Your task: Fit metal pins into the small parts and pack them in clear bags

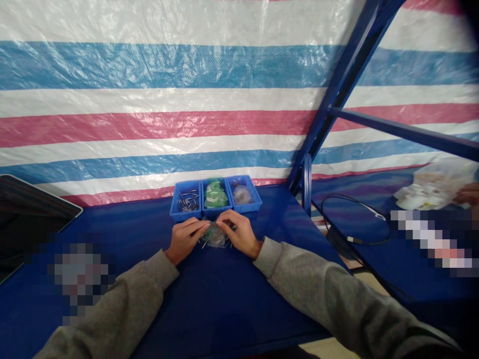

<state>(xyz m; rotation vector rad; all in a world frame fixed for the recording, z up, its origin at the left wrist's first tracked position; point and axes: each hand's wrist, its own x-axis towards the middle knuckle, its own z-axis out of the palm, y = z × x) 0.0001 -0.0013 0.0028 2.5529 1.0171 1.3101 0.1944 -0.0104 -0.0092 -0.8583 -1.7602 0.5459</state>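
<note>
Grey sleeves (pixel 130 304) come nearest, leading to two bare hands just on the near side of the middle blue bin (pixel 216 211). Fingers of the left hand (pixel 187 238) are bunched against its thumb, those of the right hand (pixel 239 234) curl in likewise, and both seem to pinch the upper part of a small clear bag (pixel 217 240), which is on or just above the tabletop (pixel 213 299) before that bin. It should be light, limp and a little slippery, its film easily creased or torn, so a hold at the edge suits it best; thin pieces (pixel 204 244) beside it look stiffer and might poke through. Whether any lie inside the bag cannot be told, and the hands partly cover the exact contact. Green packaging (pixel 215 193) fills the middle bin; slim metal pieces (pixel 189 201) lie in the left bin (pixel 182 218) beside it, and a cloudy bundle (pixel 242 195) in the right bin (pixel 257 202) is hard to make out. Well left of the middle bin, a dark panel (pixel 30 219) is cut off and a blocky blur (pixel 78 271) hides something. Well right of it are a blue metal frame (pixel 318 144), a looped cable (pixel 359 242), pale plastic bags (pixel 430 184) and another blurred patch (pixel 437 242); striped sheeting (pixel 187 119) hangs behind.
</note>
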